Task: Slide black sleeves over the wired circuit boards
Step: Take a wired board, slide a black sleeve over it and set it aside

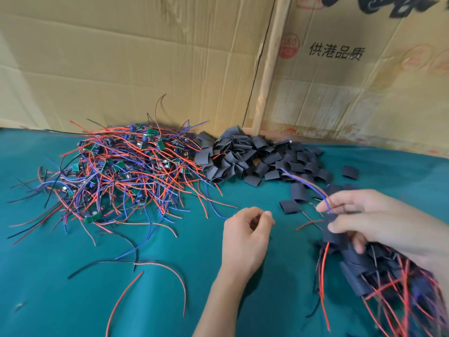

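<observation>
A heap of small green circuit boards [116, 166] with red, blue and black wires lies at the left on the teal cloth. Beside it at the back middle sits a pile of black sleeves [257, 156]. My right hand [379, 220] pinches a sleeved board [334, 233] by its black sleeve; a blue wire [315, 188] runs up from it. My left hand [245, 234] hovers over the cloth with fingers loosely curled, holding nothing. Under my right hand lies a pile of finished sleeved boards [379, 276] with red wires trailing.
Loose black sleeves [289, 206] are scattered between the sleeve pile and my right hand. Stray red and black wires [155, 266] lie on the teal cloth [60, 288] near the front. Cardboard walls [145, 57] stand behind the table.
</observation>
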Demonstrator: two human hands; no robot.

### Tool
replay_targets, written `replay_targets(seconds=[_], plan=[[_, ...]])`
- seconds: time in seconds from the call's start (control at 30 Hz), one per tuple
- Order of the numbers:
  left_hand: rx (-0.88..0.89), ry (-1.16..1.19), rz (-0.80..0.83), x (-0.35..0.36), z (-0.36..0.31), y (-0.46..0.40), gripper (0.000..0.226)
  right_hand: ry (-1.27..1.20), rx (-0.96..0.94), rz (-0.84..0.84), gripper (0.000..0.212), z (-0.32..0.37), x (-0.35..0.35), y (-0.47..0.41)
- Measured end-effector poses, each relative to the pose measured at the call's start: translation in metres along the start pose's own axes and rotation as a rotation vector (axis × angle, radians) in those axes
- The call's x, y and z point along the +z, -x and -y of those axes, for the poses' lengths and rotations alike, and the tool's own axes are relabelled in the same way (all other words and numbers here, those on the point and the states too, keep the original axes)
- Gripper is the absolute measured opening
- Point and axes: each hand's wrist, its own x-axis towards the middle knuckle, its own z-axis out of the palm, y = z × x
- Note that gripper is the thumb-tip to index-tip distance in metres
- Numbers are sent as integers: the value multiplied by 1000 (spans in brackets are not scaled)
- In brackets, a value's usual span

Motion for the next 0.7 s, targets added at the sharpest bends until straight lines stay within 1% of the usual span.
replay_targets(seconds=[0.07, 0.13, 0.2, 0.3, 0.4, 0.47, 0.57, 0.63, 0.7], plan=[[-7, -2, -25, 0, 2, -1, 28, 163, 36, 1, 29, 0, 3, -8], [-5, 2, -41, 0, 2, -1, 29, 317, 42, -64, 30, 0, 4, -19], [13, -14, -51, 1, 3, -1, 31, 340, 37, -116, 27, 0, 5, -28], [20, -21, -54, 1, 7, -2, 31, 253, 33, -150, 22, 3, 2, -41], [19, -21, -14, 2, 7, -3, 26, -75, 78, -56, 23, 7, 8, -52], [11, -10, 115, 2, 4, -1, 27, -205, 79, -7, 25, 8, 20, -56], [-17, 65, 304, 3, -1, 4, 25, -341, 42, -46, 25, 6, 35, -58], [-27, 177, 349, 3, -5, 6, 18, -370, 31, -84, 28, 9, 35, -57], [-70, 350, 324, 1, -8, 6, 14, -300, 7, -123, 31, 16, 24, -50]])
